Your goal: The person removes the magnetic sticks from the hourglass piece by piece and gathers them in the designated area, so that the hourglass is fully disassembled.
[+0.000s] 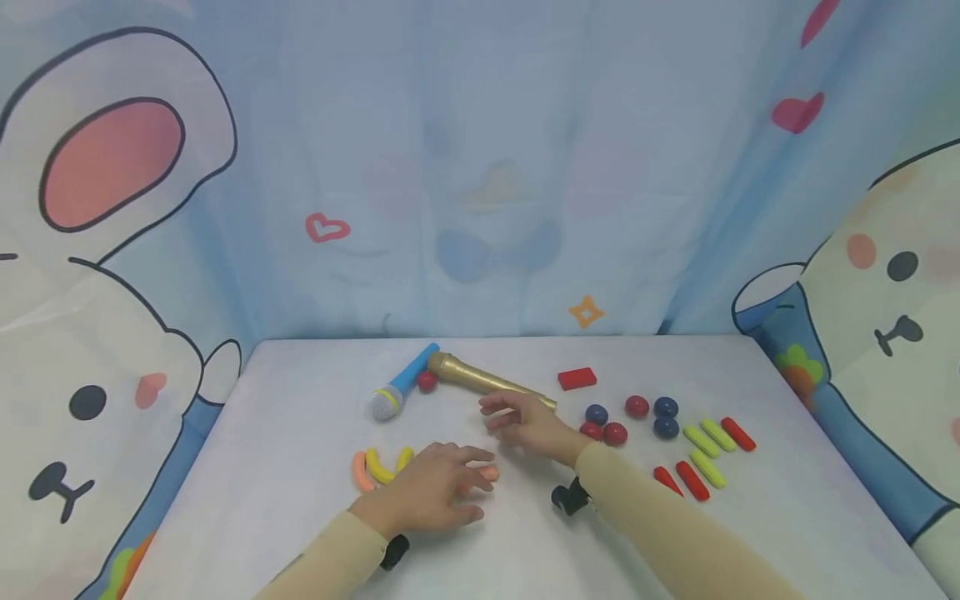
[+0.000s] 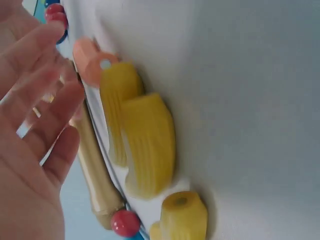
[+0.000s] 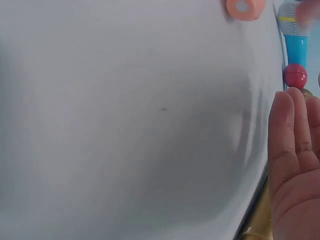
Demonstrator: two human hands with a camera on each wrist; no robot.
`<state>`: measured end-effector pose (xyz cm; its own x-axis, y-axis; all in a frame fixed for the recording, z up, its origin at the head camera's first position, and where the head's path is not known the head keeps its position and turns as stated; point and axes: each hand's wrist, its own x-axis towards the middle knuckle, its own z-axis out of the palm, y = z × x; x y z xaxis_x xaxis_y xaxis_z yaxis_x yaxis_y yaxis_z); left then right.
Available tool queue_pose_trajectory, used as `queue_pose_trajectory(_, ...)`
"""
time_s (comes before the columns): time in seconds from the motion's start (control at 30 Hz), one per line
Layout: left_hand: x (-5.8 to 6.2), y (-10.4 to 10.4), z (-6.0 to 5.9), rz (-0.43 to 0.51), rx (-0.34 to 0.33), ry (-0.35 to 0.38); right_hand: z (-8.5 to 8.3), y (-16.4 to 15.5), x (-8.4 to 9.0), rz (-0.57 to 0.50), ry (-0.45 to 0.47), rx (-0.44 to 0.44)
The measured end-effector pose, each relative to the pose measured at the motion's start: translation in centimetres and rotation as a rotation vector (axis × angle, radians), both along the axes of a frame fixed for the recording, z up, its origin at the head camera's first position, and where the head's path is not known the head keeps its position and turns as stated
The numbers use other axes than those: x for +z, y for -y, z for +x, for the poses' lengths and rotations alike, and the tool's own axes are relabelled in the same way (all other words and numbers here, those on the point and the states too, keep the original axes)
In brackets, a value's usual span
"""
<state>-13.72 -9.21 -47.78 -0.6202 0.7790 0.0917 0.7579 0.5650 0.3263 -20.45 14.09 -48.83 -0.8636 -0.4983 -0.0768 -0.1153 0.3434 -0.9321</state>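
One long gold microphone point(image 1: 491, 382), lying flat.

A white surface point(image 1: 300, 517); behind it hangs a pale blue curtain point(image 1: 480, 167) printed with cartoon animals and hearts; soft, even light.

The head view looks down over the whole table point(image 1: 300, 500); both wrist views skim it closely, sharing the gold microphone point(image 1: 487, 381).
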Motion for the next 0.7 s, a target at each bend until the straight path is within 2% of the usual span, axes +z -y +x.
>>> queue_pose_trajectory(0.13, 0.0, -0.1, -0.1, -0.002, 0.006, 0.023, -1.0, 1.2, 0.2, 0.032, 0.004, -0.004)
queue_pose_trajectory(0.27, 0.1, 0.6, 0.0, -0.021, 0.048, -0.018, -2.3, 2.6, 0.5, 0.033, 0.005, 0.031)
queue_pose_trajectory(0.4, 0.0, 1.0, 0.2, -0.032, 0.069, -0.022, -3.7, 4.2, 0.6, 0.034, -0.003, 0.054)
queue_pose_trajectory(0.7, -0.7, 1.6, 0.6, 0.042, 0.016, -0.008, -5.8, 7.7, 0.4, 0.121, -0.042, 0.068)
